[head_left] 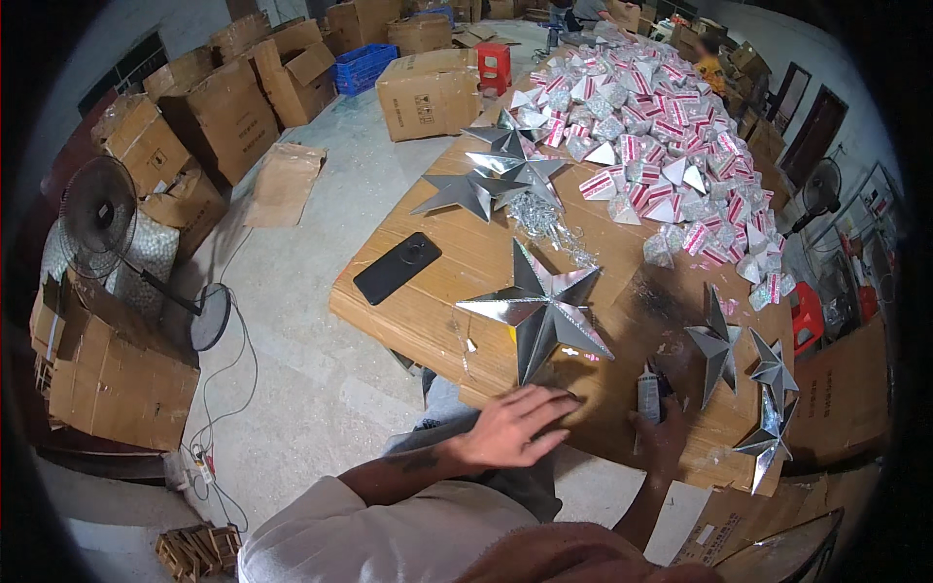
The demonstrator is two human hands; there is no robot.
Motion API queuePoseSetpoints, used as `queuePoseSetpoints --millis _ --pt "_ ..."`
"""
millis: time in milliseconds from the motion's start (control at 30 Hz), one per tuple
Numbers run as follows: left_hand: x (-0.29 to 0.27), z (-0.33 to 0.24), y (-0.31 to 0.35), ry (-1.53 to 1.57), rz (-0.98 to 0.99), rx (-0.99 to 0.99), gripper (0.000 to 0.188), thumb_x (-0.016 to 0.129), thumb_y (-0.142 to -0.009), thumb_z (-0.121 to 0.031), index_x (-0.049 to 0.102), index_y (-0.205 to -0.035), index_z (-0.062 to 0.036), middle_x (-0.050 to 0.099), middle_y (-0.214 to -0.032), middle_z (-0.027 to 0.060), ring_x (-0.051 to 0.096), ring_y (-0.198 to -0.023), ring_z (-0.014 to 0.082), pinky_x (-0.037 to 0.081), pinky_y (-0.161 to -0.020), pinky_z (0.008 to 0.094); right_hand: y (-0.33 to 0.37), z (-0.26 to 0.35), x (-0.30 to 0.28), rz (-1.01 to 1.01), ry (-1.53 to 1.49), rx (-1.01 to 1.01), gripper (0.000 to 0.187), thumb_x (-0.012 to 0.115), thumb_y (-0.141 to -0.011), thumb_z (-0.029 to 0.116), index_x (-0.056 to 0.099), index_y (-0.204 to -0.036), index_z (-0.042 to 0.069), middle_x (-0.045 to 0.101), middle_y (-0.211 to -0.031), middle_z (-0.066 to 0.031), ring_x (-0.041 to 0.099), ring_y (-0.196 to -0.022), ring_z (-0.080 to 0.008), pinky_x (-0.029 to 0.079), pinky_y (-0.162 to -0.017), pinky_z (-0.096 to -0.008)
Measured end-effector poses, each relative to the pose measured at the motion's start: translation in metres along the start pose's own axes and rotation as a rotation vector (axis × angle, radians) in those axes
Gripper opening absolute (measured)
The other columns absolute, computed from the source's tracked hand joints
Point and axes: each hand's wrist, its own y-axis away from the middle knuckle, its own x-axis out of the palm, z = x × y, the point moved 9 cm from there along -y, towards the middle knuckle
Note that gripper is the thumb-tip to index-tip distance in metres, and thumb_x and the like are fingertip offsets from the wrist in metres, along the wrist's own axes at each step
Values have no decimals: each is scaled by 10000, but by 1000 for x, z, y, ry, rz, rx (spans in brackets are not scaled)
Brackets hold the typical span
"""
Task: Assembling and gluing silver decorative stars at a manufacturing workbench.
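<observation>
My left hand [515,428] is held at the table's near edge, palm down, fingers stretched out and nothing in them. Just beyond its fingertips lies a large silver five-pointed star [542,303] with folded, faceted arms. A slim pale tube with a narrow nozzle [648,394], which looks like a glue tube, stands upright in my right hand [665,435]. The fingers wrap round its lower part, and something dark beside it is hard to make out. To the right lie smaller silver stars [715,350]; more silver stars [457,192] overlap farther off on the left.
A black phone [397,268] lies on the cardboard-covered table [428,325]. Silver strands [540,220] are bunched near the far stars. A big heap of wrapped packets [671,146] covers the far right. Cardboard boxes [219,121] and a fan [99,209] stand on the left.
</observation>
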Motion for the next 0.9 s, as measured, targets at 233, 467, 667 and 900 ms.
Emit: queuePoseSetpoints --millis 233,467,667,900 --pt "35 -16 -8 83 79 45 558 819 -827 -136 628 -1347 -62 654 -1299 140 699 -1058 349 604 -876 418 25 -44 24 -40 -168 39 655 910 -710 252 673 -1246 -41 721 -1173 -232 702 -1054 -380 541 -968 -453" --pt "87 6 -18 180 221 -169 578 816 -860 -165 596 -1385 -62 651 -1300 168 693 -1052 396 599 -884 446 44 -40 25 -174 -650 161 483 835 -818 64 651 -1256 -24 698 -1198 -140 658 -1096 -243 527 -980 -410" --pt "112 13 -37 649 191 -387 549 798 -911 -123 590 -1409 -27 699 -1205 154 725 -1004 240 581 -838 380 60 1 14 -350 -941 -30 499 858 -858 140 614 -1269 -4 675 -1157 -103 633 -1030 -218 529 -940 -404" --pt "67 14 -56 787 64 -460 448 799 -888 -70 655 -1309 -15 736 -1060 127 710 -946 171 565 -789 353 51 66 2 -141 -716 -191 572 886 -863 247 604 -1315 42 676 -1161 -91 652 -1046 -205 532 -926 -381"
